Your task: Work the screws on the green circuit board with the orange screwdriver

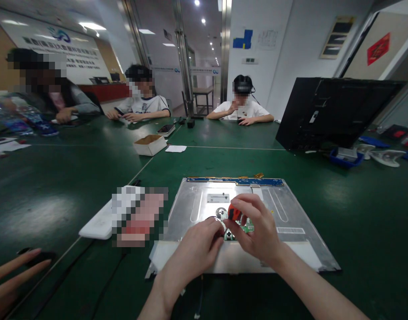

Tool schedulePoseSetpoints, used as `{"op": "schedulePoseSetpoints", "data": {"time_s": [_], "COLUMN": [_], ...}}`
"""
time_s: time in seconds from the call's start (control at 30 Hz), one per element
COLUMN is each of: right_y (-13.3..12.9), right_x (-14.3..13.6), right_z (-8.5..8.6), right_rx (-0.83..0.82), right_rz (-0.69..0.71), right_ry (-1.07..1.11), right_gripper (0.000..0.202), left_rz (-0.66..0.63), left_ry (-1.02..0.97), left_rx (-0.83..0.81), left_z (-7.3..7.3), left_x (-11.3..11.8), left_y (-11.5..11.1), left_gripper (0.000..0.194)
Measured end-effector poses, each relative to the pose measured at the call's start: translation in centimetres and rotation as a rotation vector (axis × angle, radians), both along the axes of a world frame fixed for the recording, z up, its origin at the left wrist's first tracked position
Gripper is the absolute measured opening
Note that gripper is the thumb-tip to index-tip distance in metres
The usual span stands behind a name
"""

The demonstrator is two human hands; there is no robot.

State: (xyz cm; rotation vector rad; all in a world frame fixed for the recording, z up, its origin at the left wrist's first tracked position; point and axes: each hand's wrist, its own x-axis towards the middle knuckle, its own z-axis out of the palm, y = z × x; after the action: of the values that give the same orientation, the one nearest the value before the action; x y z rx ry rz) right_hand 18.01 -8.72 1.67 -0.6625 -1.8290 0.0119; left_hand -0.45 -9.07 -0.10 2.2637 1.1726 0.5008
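A metal LCD panel (180, 205) lies back side up on the green table, a blue circuit strip (235, 181) along its far edge. My right hand (257, 222) is closed around the red and black handle of a screwdriver (235, 213), tilted over a small green circuit board (229, 235) at the panel's middle. My left hand (200, 242) is pinched beside the board, close to the screwdriver's tip. Its fingers hide what they hold, if anything. A round metal disc (220, 213) shows just beyond my fingertips.
Left of the panel lie a white power bank (110, 213) and a blurred pinkish thing (142, 218). Another person's hand (17, 275) is at the lower left. Farther back are a small open box (149, 145), a large black monitor (337, 115), a blue tray (346, 159) and several seated people.
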Motion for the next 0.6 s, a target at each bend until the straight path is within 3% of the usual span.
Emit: {"op": "schedulePoseSetpoints", "data": {"time_s": [0.37,0.6], "right_y": [-0.07,0.0], "right_x": [-0.1,-0.33], "right_z": [-0.04,-0.34], "right_rx": [-0.015,0.01], "right_rz": [0.077,0.035], "right_ry": [0.015,0.096], "right_gripper": [0.045,0.039], "left_rz": [-0.015,-0.01], "left_ry": [0.019,0.042], "left_rx": [0.002,0.002], "left_z": [0.13,-0.02], "left_x": [-0.01,0.05], "left_y": [0.0,0.13], "left_gripper": [0.015,0.015]}}
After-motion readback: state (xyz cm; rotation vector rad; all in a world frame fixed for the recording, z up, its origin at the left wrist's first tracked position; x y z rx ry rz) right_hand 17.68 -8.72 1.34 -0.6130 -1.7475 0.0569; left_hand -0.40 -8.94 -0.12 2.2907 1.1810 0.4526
